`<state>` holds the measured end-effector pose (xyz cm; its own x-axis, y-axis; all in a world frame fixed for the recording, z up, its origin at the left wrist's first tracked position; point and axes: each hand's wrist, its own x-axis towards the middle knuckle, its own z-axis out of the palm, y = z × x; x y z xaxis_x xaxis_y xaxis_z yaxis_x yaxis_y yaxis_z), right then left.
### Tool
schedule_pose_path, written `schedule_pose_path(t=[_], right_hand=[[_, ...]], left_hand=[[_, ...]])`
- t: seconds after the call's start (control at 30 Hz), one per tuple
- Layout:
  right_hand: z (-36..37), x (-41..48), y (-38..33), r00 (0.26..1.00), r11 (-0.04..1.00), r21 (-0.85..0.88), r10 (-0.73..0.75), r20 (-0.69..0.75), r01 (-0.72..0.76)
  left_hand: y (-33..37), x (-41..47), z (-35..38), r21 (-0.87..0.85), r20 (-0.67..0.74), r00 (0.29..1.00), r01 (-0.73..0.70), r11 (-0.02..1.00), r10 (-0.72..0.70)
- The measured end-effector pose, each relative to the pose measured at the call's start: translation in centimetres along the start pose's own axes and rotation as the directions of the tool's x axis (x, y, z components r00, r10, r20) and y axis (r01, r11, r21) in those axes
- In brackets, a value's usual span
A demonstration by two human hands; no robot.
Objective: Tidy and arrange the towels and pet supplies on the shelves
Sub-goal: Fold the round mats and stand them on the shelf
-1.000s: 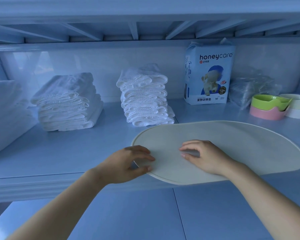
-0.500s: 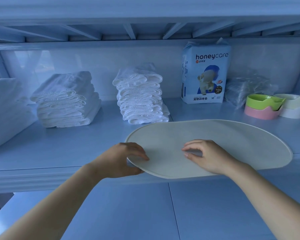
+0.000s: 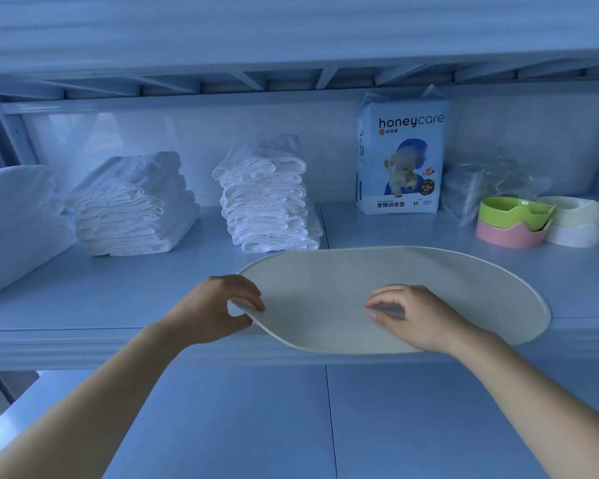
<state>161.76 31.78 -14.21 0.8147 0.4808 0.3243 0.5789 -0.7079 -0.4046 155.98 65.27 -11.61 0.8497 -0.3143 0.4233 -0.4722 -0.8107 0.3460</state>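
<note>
Mat [image 3: 412,292] has slid leftward along the shelf [image 3: 118,305] since a second ago; its right end now sits further from the bowls. Left hand [image 3: 211,309] pinches the mat's left tip, thumb beneath, fingers on top, edge lifted slightly off the shelf. Right hand [image 3: 419,316] rests on the mat's near middle, fingers arched, tips pressing down, gripping nothing. Mat lies flat otherwise, near edge overhanging the shelf front. Beyond the left hand: two towel stacks [image 3: 128,209] [image 3: 267,209]. Beyond the right hand: honeycare pack [image 3: 400,157] upright at the back. Further right: green bowl [image 3: 512,216] nested in a pink bowl [image 3: 505,235].
</note>
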Motion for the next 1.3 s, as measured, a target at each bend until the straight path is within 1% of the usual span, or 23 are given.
schedule_pose_path(t=[0.17,0.27,0.33,0.4,0.53,0.6,0.63,0.7,0.77,0.83,0.93,1.0,1.07,1.2,1.3], right_hand=[[-2.0,-1.1,2.4,1.0,1.0,-0.019,0.005,0.014,-0.005],[-3.2,-1.8,4.1,1.0,1.0,-0.023,0.02,0.021,-0.019],[-3.9,-2.3,5.2,0.999,0.999,-0.024,0.034,0.012,-0.033],[-4.8,-3.0,6.5,0.999,0.999,-0.022,0.039,-0.01,-0.039],[-6.8,-4.9,9.8,0.998,0.998,-0.036,0.051,-0.033,-0.052],[-7.9,-5.9,11.6,0.997,0.996,-0.051,0.069,-0.041,-0.071],[-8.5,-6.4,12.4,0.996,0.995,-0.059,0.08,-0.047,-0.083],[-9.3,-7.1,13.7,0.994,0.992,-0.071,0.095,-0.06,-0.099],[-9.7,-7.4,14.3,0.993,0.992,-0.073,0.1,-0.069,-0.105],[-9.7,-7.2,14.3,0.994,0.994,-0.067,0.08,-0.073,-0.085],[-9.1,-6.3,13.3,0.998,0.998,-0.058,0.018,-0.056,-0.021],[-8.6,-5.5,12.2,0.999,0.999,-0.046,-0.03,-0.039,0.028],[-8.2,-4.6,11.0,0.997,0.997,-0.03,-0.073,-0.019,0.073],[-7.7,-3.4,9.9,0.99,0.99,-0.037,-0.136,0.036,0.138],[-7.9,-3.5,9.8,0.989,0.99,-0.043,-0.134,0.057,0.137]], left_hand=[[2.2,1.8,0.3,0.012,-0.185,0.979,0.087,0.996,-0.084],[4.8,3.8,0.8,0.082,-0.24,0.971,0.04,0.996,-0.019],[6.9,5.4,1.7,0.152,-0.228,0.972,-0.013,0.988,0.048],[9.1,7.0,3.1,0.204,-0.184,0.977,-0.073,0.976,0.112],[14.0,10.4,6.3,0.233,-0.107,0.961,-0.224,0.946,0.254],[16.2,12.0,8.4,0.253,-0.044,0.945,-0.302,0.919,0.323],[17.0,12.7,9.7,0.262,-0.01,0.943,-0.318,0.911,0.332],[17.9,13.8,12.0,0.297,0.08,0.961,-0.276,0.914,0.264],[17.9,14.5,13.5,0.341,0.158,0.981,-0.164,0.926,0.116],[17.5,14.6,14.0,0.298,0.147,0.988,0.003,0.955,-0.049],[16.6,14.0,13.5,0.231,0.069,0.979,0.171,0.958,-0.192],[16.2,13.7,12.9,0.193,0.028,0.971,0.228,0.954,-0.237],[15.9,13.4,12.4,0.182,0.018,0.967,0.247,0.952,-0.255],[15.6,12.7,11.6,0.169,0.059,0.963,0.249,0.954,-0.262],[15.6,11.9,11.3,0.112,0.112,0.961,0.239,0.965,-0.251]])
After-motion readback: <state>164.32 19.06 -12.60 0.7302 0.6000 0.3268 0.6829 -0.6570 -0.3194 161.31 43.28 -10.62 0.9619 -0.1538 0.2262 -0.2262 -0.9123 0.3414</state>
